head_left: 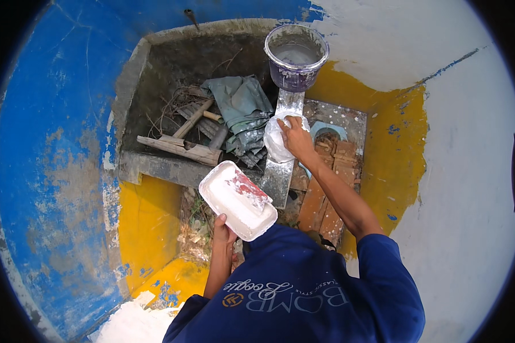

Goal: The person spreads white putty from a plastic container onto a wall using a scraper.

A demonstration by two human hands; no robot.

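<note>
My left hand (223, 233) grips the near edge of a white rectangular tray (212, 182), its thumb on the rim. White paste coats the inside of the tray, and a flat red scraper (249, 187) smeared with the paste lies in it. Ahead and to the right, my right hand (296, 137) reaches into a rounded white bag or bowl (277, 147) of white material. Its fingers are bent down into the white, so their tips are partly hidden. The white container rests on a paint-spattered plank (278, 182).
A purple bucket (294, 77) holding greyish liquid stands at the plank's far end. Left of it, a concrete basin (160, 167) contains a green-grey sheet (240, 103), broken wood and twigs. Brown boards (320, 203) lie right of the plank. Blue, yellow and white walls enclose the space.
</note>
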